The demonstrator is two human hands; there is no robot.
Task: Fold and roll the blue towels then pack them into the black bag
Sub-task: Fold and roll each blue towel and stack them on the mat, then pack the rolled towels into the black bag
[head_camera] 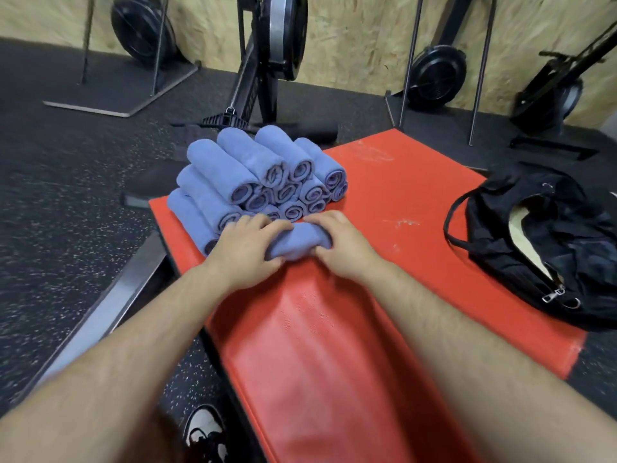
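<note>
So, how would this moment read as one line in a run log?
step: roll | left hand: grips blue towel | right hand: grips same towel | rolled stack: on red mat | black bag: open, on mat

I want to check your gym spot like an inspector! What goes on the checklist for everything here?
Surface: red mat, scuffed white in spots, on a speckled black floor.
Job's things: stack of rolled blue towels at the mat's far left; one blue towel in the hands, in front of it; black bag, unzipped, at the mat's right edge.
Clutter: nothing seen.
Grippers: left hand and right hand both grip the blue towel.
Cables: nothing seen.
Surroundings: exercise machines along a chipboard wall; a shoe by the mat.
</note>
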